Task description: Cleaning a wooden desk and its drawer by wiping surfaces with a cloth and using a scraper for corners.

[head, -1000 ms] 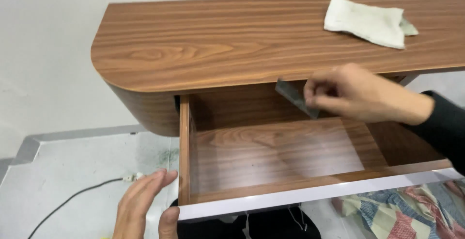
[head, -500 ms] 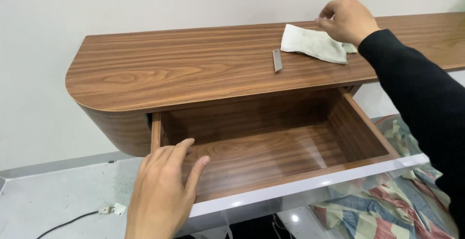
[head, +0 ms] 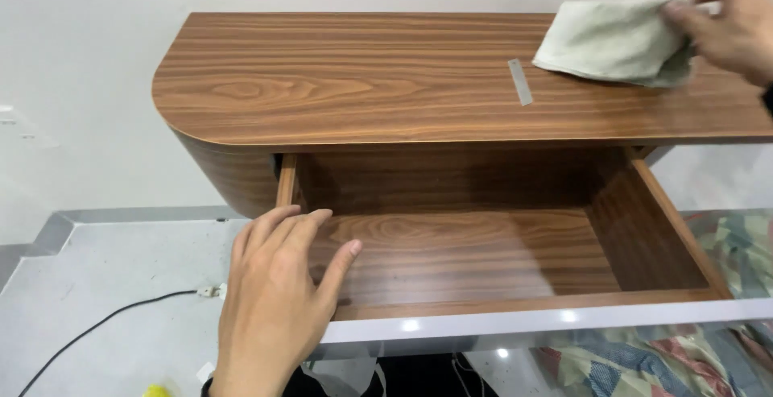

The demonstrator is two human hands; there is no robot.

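Observation:
A wooden wall-mounted desk (head: 338,83) has its drawer (head: 515,316) pulled out, with nothing inside. My left hand (head: 278,300) rests flat with spread fingers on the drawer's front left corner. My right hand (head: 729,18) grips a pale green cloth (head: 612,39) at the desk top's far right, lifting one edge. A small flat grey metal strip (head: 521,81) lies on the desk top just left of the cloth.
A white wall stands behind the desk. Below lies a grey floor (head: 105,276) with a black cable (head: 97,328) and a small white plug. A patterned multicoloured fabric (head: 644,365) lies under the drawer at the right. A yellow object (head: 157,390) peeks in at the bottom edge.
My right hand took a grey strip out of the drawer, laid it on the desk top, then grabbed the cloth. My left hand moved onto the drawer's front corner.

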